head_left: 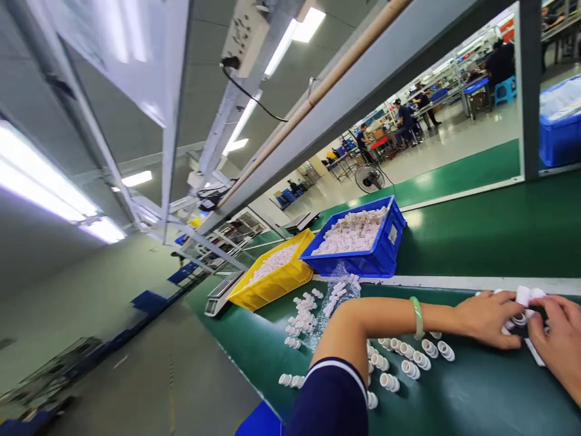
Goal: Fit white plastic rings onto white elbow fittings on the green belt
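At the far right, my left hand (485,318), with a pale green bangle (416,317) on its wrist, curls its fingers round small white plastic pipe fittings (523,295). Facing it, my right hand (558,336) has its thumb and fingers closed on the same cluster; part of it runs out of the frame. The fingers hide which fitting each hand grips. A white flat edge (534,352) shows beneath them. Loose white fittings (411,368) stand in rows on the green tabletop (490,393), some behind my left forearm.
A blue crate (385,257) and a yellow crate (276,283), both full of white pieces, stand beyond my arm. Clear plastic wrap (338,303) lies before them with fittings on it. A scale (222,295) sits at left. A grey beam (363,85) crosses above; people work in the background.
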